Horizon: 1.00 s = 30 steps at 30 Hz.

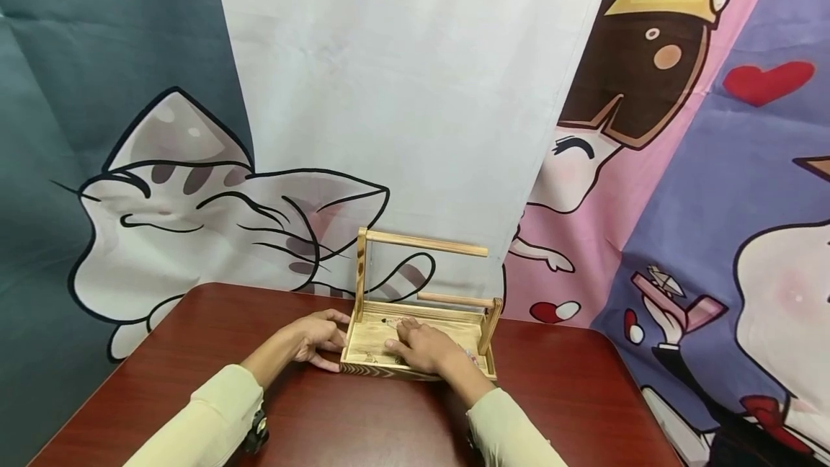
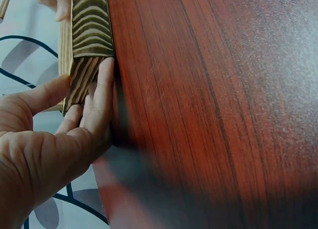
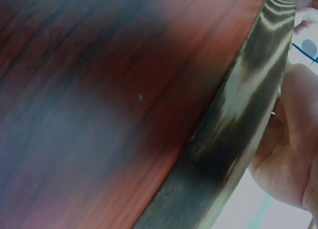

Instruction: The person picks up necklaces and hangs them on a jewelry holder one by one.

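Observation:
A light wooden tray rack (image 1: 363, 341) with upright side posts and crossbars stands on the table. My left hand (image 1: 318, 338) grips its left end; in the left wrist view, the fingers (image 2: 103, 85) and thumb (image 2: 49, 96) lie against the striped end piece (image 2: 83, 80). Over the tray floor is my right hand (image 1: 424, 346), thumb apart from the fingers, its fingertips reaching down to the floor. In the right wrist view this hand (image 3: 293, 144) is behind the dark-grained front edge (image 3: 233, 114), its fingertips hidden. Small colourful pieces (image 1: 470, 356), too small to identify, lie in the tray.
The reddish-brown table (image 1: 382, 416) extends in front and to both sides of the rack. Right behind it hangs a cloth backdrop (image 1: 402, 92) printed with cartoon figures. A dark wrist device (image 1: 257, 431) sits at the left sleeve.

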Each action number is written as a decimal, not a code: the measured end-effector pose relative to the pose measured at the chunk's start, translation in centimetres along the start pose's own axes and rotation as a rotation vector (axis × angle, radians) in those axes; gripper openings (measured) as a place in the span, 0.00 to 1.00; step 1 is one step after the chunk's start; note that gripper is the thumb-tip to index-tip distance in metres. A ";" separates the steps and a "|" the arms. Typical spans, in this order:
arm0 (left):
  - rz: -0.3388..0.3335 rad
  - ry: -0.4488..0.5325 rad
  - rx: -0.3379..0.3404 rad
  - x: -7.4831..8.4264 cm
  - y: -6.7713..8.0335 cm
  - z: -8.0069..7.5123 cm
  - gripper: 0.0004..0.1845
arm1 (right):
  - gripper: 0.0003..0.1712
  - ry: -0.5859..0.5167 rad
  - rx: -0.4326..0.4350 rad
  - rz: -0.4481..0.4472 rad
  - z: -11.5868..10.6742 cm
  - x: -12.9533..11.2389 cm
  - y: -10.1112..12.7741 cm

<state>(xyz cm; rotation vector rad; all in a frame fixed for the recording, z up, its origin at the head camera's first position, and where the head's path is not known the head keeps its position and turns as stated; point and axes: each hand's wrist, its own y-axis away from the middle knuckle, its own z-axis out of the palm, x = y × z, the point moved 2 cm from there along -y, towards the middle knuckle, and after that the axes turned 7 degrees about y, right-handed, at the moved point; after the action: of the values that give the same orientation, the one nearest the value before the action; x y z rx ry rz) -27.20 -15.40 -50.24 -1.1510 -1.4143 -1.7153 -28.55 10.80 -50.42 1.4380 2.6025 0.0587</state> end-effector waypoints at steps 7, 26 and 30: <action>0.003 -0.007 -0.010 0.1 0.1 -0.1 0.36 | 0.44 -0.033 -0.033 0.042 -0.3 0.9 0.6; 0.000 -0.002 -0.010 0.3 0.2 -0.3 0.35 | 0.42 -0.074 0.017 0.043 -0.3 4.1 2.7; -0.004 -0.003 -0.018 0.2 0.2 -0.2 0.35 | 0.41 -0.080 0.036 0.032 0.1 4.4 3.0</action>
<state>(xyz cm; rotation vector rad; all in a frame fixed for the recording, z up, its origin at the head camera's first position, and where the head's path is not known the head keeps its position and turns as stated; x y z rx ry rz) -27.18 -15.60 -50.00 -1.1615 -1.4069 -1.7326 -28.34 16.07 -50.75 1.4620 2.5298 -0.0406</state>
